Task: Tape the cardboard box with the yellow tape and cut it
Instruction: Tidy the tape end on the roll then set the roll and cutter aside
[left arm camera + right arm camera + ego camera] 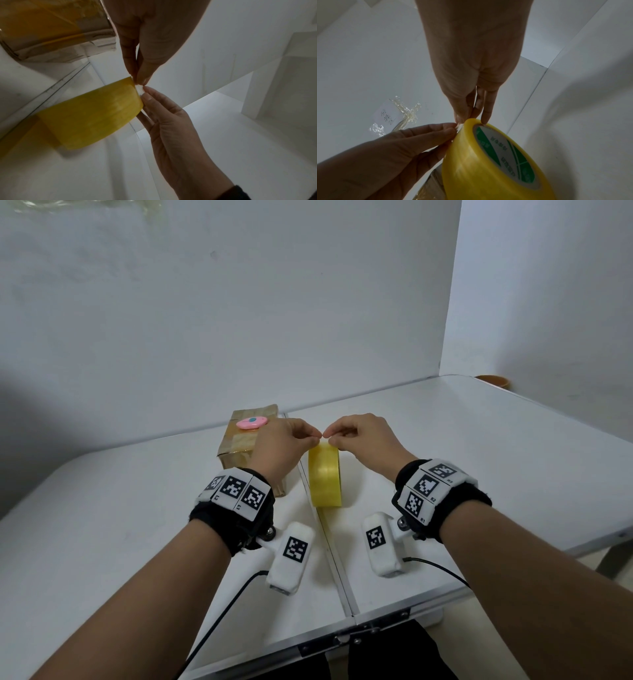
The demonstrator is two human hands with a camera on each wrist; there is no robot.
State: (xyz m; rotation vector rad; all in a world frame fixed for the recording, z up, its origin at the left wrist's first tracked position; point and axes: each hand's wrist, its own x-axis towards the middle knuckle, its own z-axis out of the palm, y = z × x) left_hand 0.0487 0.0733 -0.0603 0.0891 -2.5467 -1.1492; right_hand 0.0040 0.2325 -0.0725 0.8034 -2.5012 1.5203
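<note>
Yellow tape roll stands on edge at table centre, on the seam btwn the two halves. Left hand and right hand meet at the roll's top, fingertips nearly touching; both pinch a small clear bit of the tape's loose end w/ thumb & forefinger. One right finger rests on the roll's rim. Cardboard box sits just left of the roll, partly behind the left hand, w/ a pink oval item on top. White walls at far side & right.
</note>
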